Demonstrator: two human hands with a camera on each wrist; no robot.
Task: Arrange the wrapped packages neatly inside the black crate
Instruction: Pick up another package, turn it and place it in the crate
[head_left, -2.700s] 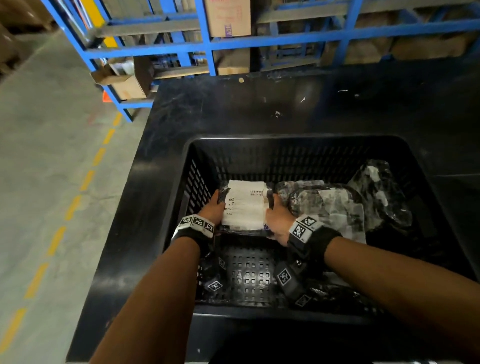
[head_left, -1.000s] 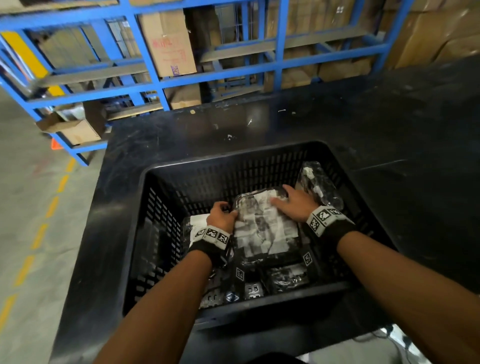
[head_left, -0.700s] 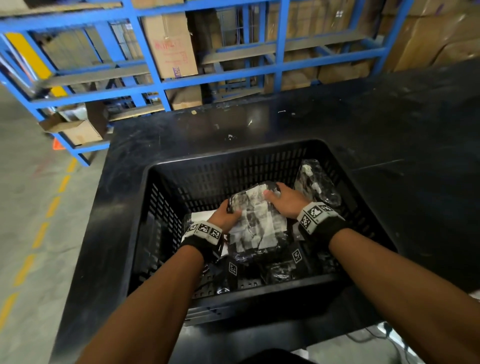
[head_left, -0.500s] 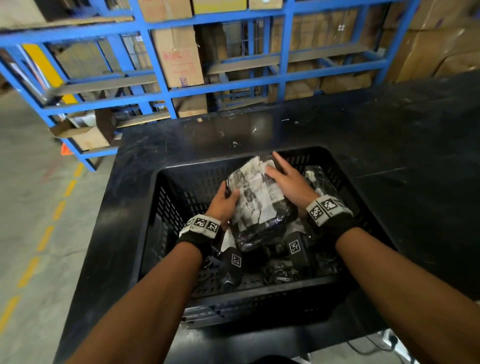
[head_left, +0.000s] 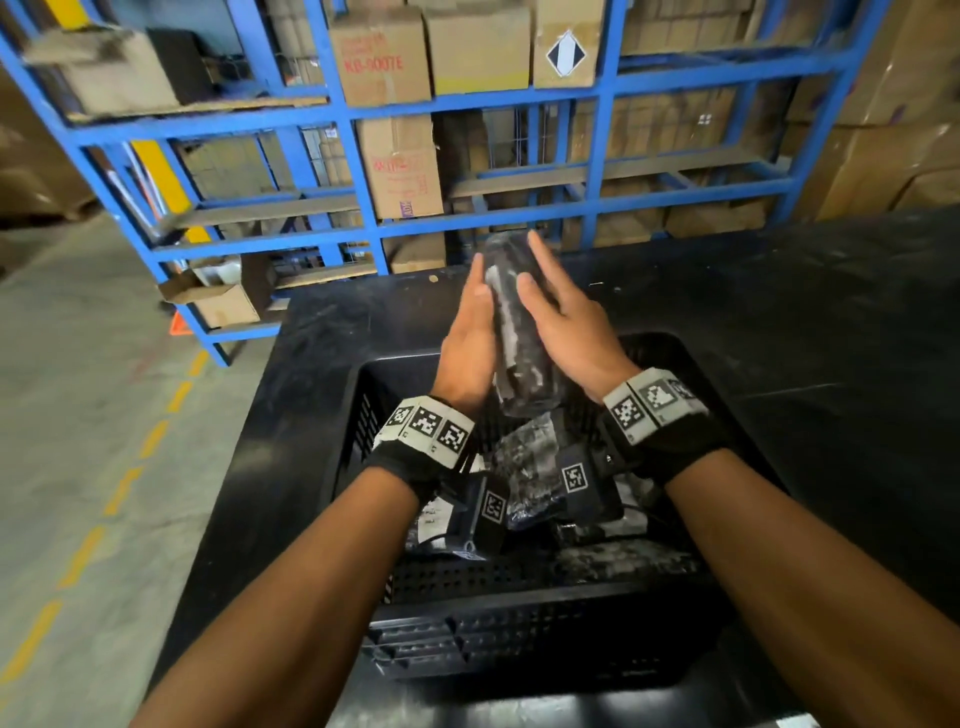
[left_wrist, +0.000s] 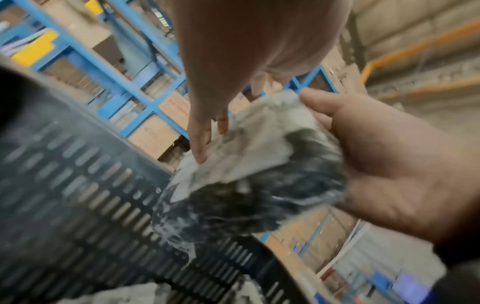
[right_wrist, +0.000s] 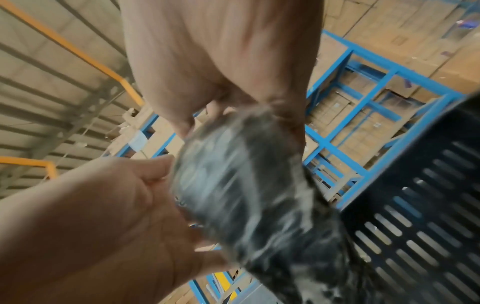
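Blue steel racking (head_left: 363, 218) loaded with cardboard cartons (head_left: 397, 166) across the back; concrete floor (head_left: 78, 415) with a dashed yellow line at left. Black table (head_left: 831, 338) in the foreground, carrying the black crate (head_left: 519, 639), slotted walls, open top. Inside the crate: several wrapped packages (head_left: 530, 467) lying loose and overlapping on the floor of it, not yet squared up; exact count not readable under the forearms. One wrapped package (head_left: 514, 332), dark contents under clear film with a pale label, held up above the far half of the crate, well clear of the ones below. Long axis tilted, far end raised toward the racking, near end dipping toward the crate. Left hand (head_left: 467, 338) flat against its left face, right hand (head_left: 566, 327) flat against its right face; fingers extended on both, palms facing, package sandwiched between. Grip: pressed from both sides rather than curled round; left wrist view shows the left thumb (left_wrist: 197, 144) resting on the label. Both hands equally near, one per side. Judgement: package lifted out for re-laying; next move likely a lowering with the long axis brought level and parallel to a crate wall. Risk: film slippery, palm-only hold could let it slide out downward.
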